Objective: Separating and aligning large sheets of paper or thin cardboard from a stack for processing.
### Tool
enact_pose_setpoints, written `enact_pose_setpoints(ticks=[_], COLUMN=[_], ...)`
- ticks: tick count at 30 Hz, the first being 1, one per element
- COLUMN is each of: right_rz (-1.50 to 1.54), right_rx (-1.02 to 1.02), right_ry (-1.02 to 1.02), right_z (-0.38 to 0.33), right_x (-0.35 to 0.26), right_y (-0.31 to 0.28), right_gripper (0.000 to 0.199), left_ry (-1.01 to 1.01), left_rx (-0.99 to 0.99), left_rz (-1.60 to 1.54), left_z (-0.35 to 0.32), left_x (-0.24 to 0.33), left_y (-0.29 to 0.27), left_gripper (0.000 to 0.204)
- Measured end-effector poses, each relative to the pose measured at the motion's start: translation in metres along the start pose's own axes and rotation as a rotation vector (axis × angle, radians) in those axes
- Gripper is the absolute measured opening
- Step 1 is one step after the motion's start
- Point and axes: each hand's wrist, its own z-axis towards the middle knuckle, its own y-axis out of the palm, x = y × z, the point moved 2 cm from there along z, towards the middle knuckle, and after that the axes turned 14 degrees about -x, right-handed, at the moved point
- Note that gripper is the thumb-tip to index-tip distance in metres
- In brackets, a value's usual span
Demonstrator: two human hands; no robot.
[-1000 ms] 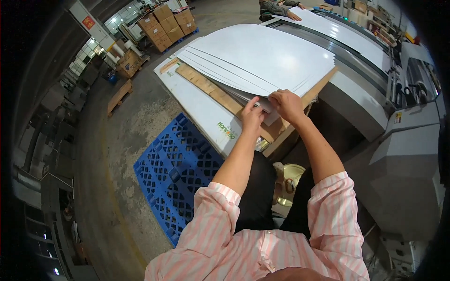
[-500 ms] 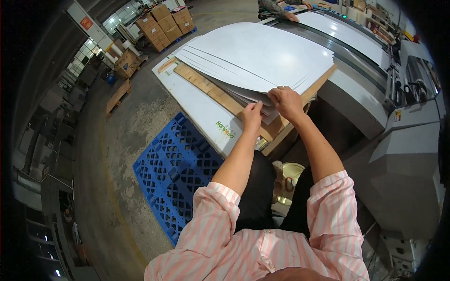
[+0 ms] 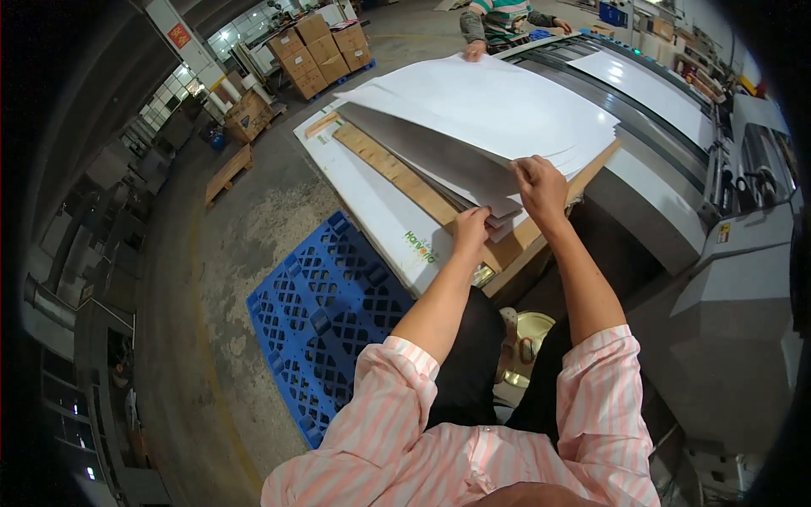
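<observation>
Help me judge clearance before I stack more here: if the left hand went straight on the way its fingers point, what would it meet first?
The left hand points up into the corner of the white sheet stack, which it already touches. Going on, it would likely push into those sheet edges above the wooden board.

support: wooden board (image 3: 397,173) | on it: stack of large white sheets (image 3: 498,110) | below board: white sheet (image 3: 372,211) | floor: blue plastic pallet (image 3: 325,313)

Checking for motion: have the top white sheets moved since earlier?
Yes. The top sheets have lifted upward off the stack on the wooden pallet, held by the right hand.
</observation>
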Motion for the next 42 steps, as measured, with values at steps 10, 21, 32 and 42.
enact_pose_setpoints(ticks=[10, 21, 32, 42], right_rz=[-0.358, -0.394, -0.15, -0.524], right_rx=[-0.407, -0.412, -0.087, -0.465], right_ry=[-0.069, -0.244, -0.061, -0.118], right_z=[-0.016, -0.02, 0.004, -0.018], right_x=[0.008, -0.004, -0.003, 0.013], right_y=[0.03, 0.029, -0.002, 0.041], right_gripper=[0.013, 0.023, 0.012, 0.009], left_ry=[0.025, 0.07, 0.035, -0.006], left_rx=[-0.049, -0.082, -0.026, 0.013], left_rz=[0.005, -0.138, 0.044, -0.007], left_z=[0.003, -0.004, 0.004, 0.005], left_x=[-0.004, 0.004, -0.007, -0.005], left_y=[-0.005, 0.001, 0.002, -0.004], left_gripper=[0.01, 0.015, 0.026, 0.028])
